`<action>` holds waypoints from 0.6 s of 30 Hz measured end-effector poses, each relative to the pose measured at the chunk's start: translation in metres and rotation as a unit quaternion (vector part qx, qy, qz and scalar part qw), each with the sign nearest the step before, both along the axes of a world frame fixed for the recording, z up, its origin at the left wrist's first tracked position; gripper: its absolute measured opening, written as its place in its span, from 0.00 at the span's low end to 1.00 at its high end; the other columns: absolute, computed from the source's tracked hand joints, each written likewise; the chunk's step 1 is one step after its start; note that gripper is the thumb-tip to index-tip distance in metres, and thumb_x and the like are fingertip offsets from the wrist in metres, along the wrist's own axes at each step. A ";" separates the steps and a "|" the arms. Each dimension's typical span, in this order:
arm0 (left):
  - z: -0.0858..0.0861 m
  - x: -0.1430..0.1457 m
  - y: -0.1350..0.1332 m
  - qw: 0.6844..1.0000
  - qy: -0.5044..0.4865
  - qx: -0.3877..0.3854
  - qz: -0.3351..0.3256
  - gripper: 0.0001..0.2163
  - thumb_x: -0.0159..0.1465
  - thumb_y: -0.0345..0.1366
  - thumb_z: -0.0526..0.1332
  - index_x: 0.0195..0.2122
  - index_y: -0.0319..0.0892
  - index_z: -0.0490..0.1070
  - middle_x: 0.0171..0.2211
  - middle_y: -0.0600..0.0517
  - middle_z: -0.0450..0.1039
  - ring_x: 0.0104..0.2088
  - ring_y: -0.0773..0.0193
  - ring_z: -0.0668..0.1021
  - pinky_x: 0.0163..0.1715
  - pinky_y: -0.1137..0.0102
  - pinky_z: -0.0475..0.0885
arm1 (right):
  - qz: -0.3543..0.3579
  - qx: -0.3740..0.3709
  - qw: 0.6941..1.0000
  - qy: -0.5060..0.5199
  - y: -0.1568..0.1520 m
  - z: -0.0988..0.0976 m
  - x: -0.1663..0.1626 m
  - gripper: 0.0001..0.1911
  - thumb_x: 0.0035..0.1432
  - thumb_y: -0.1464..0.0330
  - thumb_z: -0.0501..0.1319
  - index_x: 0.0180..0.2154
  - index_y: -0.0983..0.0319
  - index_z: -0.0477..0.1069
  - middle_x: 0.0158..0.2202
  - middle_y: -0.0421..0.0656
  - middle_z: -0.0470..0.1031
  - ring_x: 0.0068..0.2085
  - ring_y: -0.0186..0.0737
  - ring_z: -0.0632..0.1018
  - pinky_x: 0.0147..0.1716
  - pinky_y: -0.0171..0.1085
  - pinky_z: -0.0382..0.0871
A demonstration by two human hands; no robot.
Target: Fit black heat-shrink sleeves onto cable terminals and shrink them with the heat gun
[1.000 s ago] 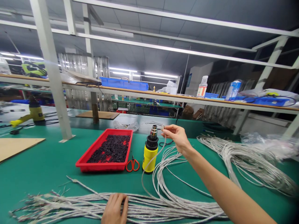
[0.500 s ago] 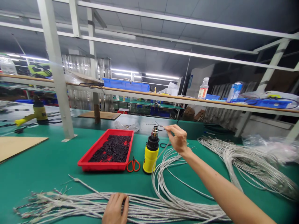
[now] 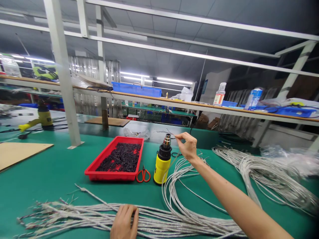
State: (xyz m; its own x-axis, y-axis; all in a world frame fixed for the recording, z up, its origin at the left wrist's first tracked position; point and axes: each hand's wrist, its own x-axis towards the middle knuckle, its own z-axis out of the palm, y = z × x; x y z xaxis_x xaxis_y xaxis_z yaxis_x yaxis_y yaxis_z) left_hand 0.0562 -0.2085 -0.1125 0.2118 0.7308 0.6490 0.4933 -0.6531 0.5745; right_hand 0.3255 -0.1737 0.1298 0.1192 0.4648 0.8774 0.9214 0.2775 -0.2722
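My right hand [image 3: 187, 145] pinches the end of a thin silvery cable and holds its frayed tip just above the metal nozzle of an upright yellow and black heat gun [image 3: 162, 161]. That cable loops down to the green table. My left hand [image 3: 124, 222] lies flat, fingers together, on a long bundle of silvery cables [image 3: 82, 217] along the near edge. The loose ends of the bundle fan out to the left.
A red tray [image 3: 109, 174] of small black pieces stands left of the heat gun, with orange-handled scissors [image 3: 143, 175] between them. A big coil of cables [image 3: 264, 172] lies at the right. White frame posts [image 3: 65, 83], a shelf with bottles, and a second heat gun [image 3: 42, 116] stand behind.
My right hand has shifted slightly left, bringing the cable tip from beside the nozzle to directly over it. My left hand has stayed on the bundle.
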 end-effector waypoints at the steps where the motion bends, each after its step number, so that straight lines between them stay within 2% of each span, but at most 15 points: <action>1: 0.001 0.000 0.000 1.000 0.000 -0.002 0.000 0.13 0.67 0.42 0.49 0.30 0.46 0.68 0.28 0.52 0.70 0.32 0.58 0.72 0.36 0.63 0.68 | 0.002 -0.003 1.000 0.004 0.000 -0.001 0.000 0.06 0.56 0.71 0.59 0.30 0.60 0.75 0.29 0.42 0.76 0.31 0.40 0.76 0.35 0.37 0.69; 18: 0.005 0.000 -0.002 1.000 0.002 -0.009 -0.004 0.13 0.66 0.42 0.49 0.29 0.46 0.68 0.28 0.52 0.70 0.32 0.58 0.73 0.35 0.64 0.68 | 0.007 -0.019 1.000 0.014 -0.002 -0.001 -0.002 0.06 0.55 0.72 0.60 0.28 0.60 0.75 0.28 0.42 0.76 0.30 0.39 0.77 0.34 0.37 0.69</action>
State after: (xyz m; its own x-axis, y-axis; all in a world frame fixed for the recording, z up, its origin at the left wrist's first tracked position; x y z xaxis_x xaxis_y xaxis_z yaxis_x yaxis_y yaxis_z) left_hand 0.0559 -0.2107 -0.1077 0.2198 0.7408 0.6348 0.4905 -0.6464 0.5845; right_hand 0.3236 -0.1762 0.1289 0.1363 0.4996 0.8555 0.9094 0.2795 -0.3081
